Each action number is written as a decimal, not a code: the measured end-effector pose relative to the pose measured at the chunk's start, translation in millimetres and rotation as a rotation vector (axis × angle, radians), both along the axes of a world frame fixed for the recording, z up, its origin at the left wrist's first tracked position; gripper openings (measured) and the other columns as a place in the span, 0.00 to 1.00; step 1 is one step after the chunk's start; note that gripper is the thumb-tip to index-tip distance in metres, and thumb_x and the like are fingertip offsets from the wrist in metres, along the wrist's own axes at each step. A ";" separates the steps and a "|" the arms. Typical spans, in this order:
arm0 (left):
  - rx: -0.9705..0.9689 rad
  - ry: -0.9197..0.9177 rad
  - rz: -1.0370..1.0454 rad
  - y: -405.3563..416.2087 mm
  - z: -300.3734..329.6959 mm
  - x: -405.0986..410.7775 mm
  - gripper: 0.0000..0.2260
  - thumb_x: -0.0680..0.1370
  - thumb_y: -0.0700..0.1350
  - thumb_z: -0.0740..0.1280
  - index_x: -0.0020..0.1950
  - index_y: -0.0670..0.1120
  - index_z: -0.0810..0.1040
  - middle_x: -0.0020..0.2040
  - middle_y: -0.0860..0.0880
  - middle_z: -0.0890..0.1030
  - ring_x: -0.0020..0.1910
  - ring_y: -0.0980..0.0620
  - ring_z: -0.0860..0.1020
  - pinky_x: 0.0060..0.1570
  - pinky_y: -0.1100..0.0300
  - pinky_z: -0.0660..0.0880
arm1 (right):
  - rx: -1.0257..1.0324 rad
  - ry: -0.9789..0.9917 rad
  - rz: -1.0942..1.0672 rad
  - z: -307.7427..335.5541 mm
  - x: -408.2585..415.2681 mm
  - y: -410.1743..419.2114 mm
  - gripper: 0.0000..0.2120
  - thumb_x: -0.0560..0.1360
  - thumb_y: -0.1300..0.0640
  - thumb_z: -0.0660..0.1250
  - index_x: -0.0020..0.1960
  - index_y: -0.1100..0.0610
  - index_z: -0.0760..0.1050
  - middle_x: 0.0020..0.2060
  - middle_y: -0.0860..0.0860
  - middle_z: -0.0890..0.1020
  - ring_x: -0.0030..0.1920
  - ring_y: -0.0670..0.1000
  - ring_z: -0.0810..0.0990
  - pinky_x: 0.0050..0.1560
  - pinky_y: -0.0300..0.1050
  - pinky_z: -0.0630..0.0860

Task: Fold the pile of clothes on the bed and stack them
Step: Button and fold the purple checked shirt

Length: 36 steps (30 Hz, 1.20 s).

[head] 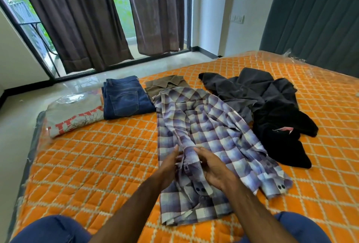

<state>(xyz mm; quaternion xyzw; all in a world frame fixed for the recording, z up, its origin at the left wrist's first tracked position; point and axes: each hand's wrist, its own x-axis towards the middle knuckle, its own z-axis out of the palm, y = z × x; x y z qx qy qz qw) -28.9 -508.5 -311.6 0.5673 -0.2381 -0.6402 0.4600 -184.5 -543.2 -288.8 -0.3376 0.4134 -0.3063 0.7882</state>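
Head view: folding mid-task on orange bed (pixel 97 165).
Folded grey tee (pixel 73 114), jeans (pixel 124 99), olive shirt (pixel 165 83) at ten o'clock; left hand (pixel 171 167) and right hand (pixel 211 169) pinching plaid shirt (pixel 204 126) placket, centre, likely aligning; dark pile (pixel 272 110) at two o'clock.

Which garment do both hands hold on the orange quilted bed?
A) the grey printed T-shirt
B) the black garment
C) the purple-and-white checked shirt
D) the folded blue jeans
C: the left hand and right hand both grip the purple-and-white checked shirt along its front edge.
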 end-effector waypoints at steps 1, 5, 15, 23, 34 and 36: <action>-0.008 0.071 0.016 -0.4 -0.7 -3.2 0.23 0.84 0.61 0.55 0.63 0.47 0.80 0.61 0.44 0.84 0.58 0.48 0.83 0.52 0.55 0.79 | -0.030 0.037 0.028 -1.4 1.7 1.1 0.16 0.83 0.50 0.66 0.62 0.62 0.81 0.56 0.61 0.85 0.56 0.59 0.84 0.63 0.55 0.80; -0.002 0.065 0.096 -1.2 -3.6 -7.3 0.20 0.82 0.59 0.62 0.61 0.44 0.81 0.52 0.44 0.87 0.51 0.47 0.86 0.48 0.53 0.82 | -0.157 0.153 0.162 0.7 6.2 1.2 0.11 0.82 0.57 0.67 0.62 0.59 0.80 0.56 0.64 0.84 0.56 0.66 0.83 0.60 0.62 0.78; -0.093 -0.079 0.361 -0.5 -12.5 32.5 0.18 0.79 0.32 0.68 0.68 0.41 0.73 0.51 0.40 0.81 0.48 0.40 0.82 0.44 0.47 0.81 | -0.028 0.230 0.004 -17.2 -15.9 -8.2 0.14 0.78 0.62 0.63 0.62 0.63 0.79 0.51 0.61 0.83 0.49 0.58 0.81 0.56 0.60 0.81; -0.427 -0.524 0.319 26.4 4.1 21.5 0.17 0.75 0.26 0.60 0.53 0.45 0.79 0.49 0.49 0.81 0.39 0.48 0.76 0.34 0.57 0.73 | 0.016 0.421 -0.020 -33.8 -1.5 -11.6 0.11 0.78 0.61 0.69 0.58 0.66 0.81 0.48 0.62 0.86 0.51 0.63 0.86 0.51 0.58 0.83; -0.064 -0.559 0.237 -8.0 -24.0 62.2 0.11 0.83 0.41 0.65 0.63 0.43 0.69 0.59 0.43 0.75 0.51 0.48 0.78 0.39 0.58 0.75 | -0.133 0.571 0.129 -44.7 20.4 -44.2 0.14 0.80 0.51 0.69 0.59 0.60 0.72 0.48 0.53 0.78 0.45 0.49 0.76 0.38 0.44 0.72; -0.081 -0.638 0.169 -32.3 -24.2 75.4 0.15 0.81 0.40 0.66 0.66 0.43 0.68 0.61 0.43 0.74 0.56 0.46 0.78 0.43 0.55 0.78 | -0.158 0.547 0.136 -48.0 30.8 -62.8 0.11 0.80 0.54 0.69 0.56 0.60 0.73 0.45 0.53 0.79 0.42 0.49 0.78 0.35 0.43 0.74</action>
